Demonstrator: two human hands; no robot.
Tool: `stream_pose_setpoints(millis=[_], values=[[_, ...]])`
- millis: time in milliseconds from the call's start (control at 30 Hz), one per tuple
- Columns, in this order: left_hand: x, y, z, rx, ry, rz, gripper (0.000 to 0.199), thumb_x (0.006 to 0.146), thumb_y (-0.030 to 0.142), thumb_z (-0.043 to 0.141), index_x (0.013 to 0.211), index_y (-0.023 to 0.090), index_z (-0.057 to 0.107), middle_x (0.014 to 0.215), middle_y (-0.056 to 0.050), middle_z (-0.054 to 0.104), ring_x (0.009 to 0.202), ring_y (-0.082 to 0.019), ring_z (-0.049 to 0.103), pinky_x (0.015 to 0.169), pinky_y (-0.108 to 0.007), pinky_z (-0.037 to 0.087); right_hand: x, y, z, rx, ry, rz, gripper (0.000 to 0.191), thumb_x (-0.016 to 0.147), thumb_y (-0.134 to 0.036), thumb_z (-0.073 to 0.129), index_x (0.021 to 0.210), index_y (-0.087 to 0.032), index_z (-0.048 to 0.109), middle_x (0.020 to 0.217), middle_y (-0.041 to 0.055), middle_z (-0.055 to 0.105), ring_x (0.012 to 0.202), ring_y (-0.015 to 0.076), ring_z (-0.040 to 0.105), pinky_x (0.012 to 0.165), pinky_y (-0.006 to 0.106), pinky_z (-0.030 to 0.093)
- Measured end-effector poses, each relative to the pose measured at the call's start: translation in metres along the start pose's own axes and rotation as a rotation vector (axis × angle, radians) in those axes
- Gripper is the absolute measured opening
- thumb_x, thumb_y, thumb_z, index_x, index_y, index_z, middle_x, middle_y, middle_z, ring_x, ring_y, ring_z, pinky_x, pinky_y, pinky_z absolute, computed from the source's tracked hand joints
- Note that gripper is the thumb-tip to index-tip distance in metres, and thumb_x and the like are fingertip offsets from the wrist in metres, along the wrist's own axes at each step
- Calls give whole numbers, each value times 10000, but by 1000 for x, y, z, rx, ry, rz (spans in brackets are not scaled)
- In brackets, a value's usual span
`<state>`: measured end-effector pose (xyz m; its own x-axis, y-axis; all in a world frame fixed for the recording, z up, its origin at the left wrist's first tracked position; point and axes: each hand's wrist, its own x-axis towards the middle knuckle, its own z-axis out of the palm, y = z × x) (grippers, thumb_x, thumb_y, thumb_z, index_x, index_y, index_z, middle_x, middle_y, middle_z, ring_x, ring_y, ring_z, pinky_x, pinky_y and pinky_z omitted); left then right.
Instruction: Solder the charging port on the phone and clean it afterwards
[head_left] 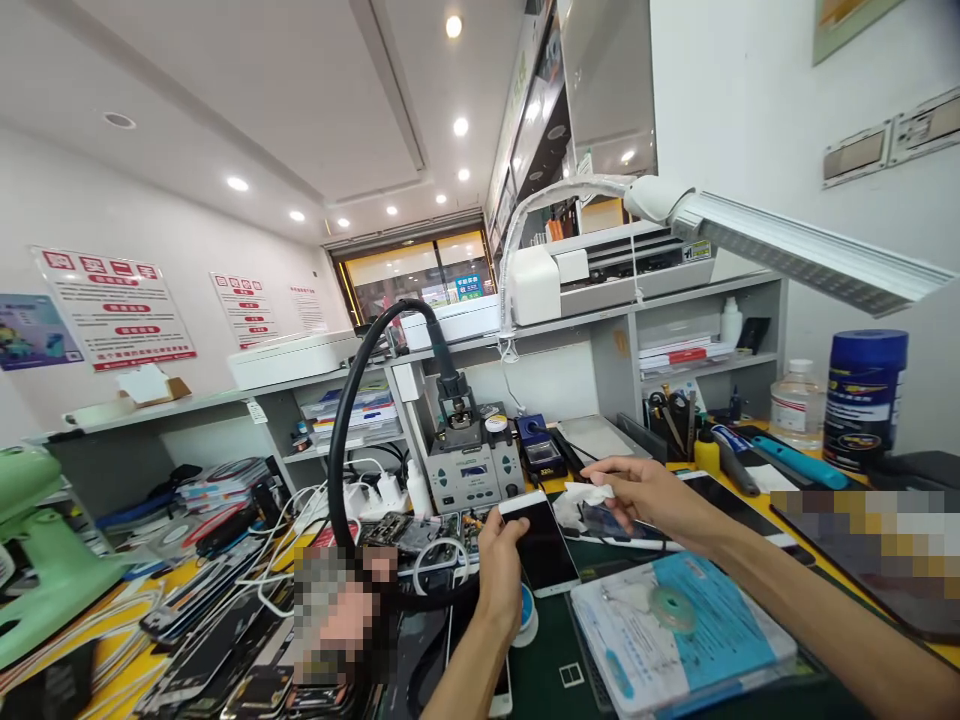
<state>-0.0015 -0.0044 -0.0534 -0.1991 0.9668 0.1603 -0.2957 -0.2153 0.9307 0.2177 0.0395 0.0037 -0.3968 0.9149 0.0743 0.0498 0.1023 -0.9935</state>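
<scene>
My left hand [498,562] is closed around the left edge of a white-framed smartphone [546,548], its thumb on the dark screen. The phone is tilted and faces me above the green mat [541,640]. Just right of its top edge, my right hand [643,492] pinches a crumpled white tissue [586,494] between thumb and fingertips. The tissue is apart from the screen. Below my right forearm lies a blue-and-white box [705,650] with a translucent tape roll [673,608] on it. Another white-framed phone lies partly hidden behind my right hand.
A hot-air rework station [465,478] stands behind the phone, its thick black hose [339,430] arching at left. Loose phone parts [202,650] and white cables crowd the left. A lamp [795,250] overhangs the right side, above a blue-lidded canister [864,400] and a clear bottle [796,408].
</scene>
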Motion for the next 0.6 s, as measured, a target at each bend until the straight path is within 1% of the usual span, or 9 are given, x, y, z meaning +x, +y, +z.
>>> stream_pose_setpoints(millis=[100,167,233,267,333,433,533,600], values=[[11,1,9,-56,100,-34,273,978,352,639,1164,152,654,1171,-78,682,1002,-227,681,878,-436,571,11,12,-4,67,2,15,256,991,-372,612,1116,-151,644,861,-6,662,608,95,602,556,246,534],[23,6,15,-99,154,-24,308,983,353,634,1222,158,631,1220,-89,664,1024,-234,678,873,-437,580,12,19,-7,103,7,20,254,988,-376,616,1094,-147,651,899,9,675,662,112,631,598,268,556],[35,15,19,-142,181,-4,329,984,353,633,1252,162,617,1239,-93,654,1030,-237,677,866,-437,585,10,24,-11,131,4,28,254,981,-379,626,1073,-144,657,910,13,681,696,123,646,634,287,568],[41,19,21,-162,172,2,333,984,353,634,1256,163,615,1237,-93,654,1024,-236,678,859,-433,588,7,26,-13,143,0,36,246,978,-371,633,1068,-144,660,909,13,682,707,126,650,647,293,572],[49,25,22,-198,112,4,324,985,353,633,1246,161,619,1209,-89,664,989,-225,686,832,-416,597,2,27,-15,162,-3,58,219,972,-338,645,1074,-145,661,897,8,682,712,128,653,662,299,574],[51,26,22,-242,-37,-4,286,990,355,627,1190,151,635,1109,-71,686,877,-185,694,745,-357,605,-4,25,-14,181,-14,81,199,972,-319,646,1070,-146,666,870,0,680,711,130,655,677,305,574],[47,21,20,-288,-179,22,248,998,366,616,1088,138,650,932,-26,686,689,-125,656,602,-268,571,-7,21,-12,196,-49,77,220,964,-347,657,1037,-141,684,836,-4,681,744,143,667,724,328,574],[46,18,18,-320,-260,58,248,1003,377,608,998,132,652,799,14,652,561,-86,589,508,-217,515,-7,20,-11,203,-71,80,231,942,-317,687,1088,-139,687,863,7,703,799,153,680,783,347,572]])
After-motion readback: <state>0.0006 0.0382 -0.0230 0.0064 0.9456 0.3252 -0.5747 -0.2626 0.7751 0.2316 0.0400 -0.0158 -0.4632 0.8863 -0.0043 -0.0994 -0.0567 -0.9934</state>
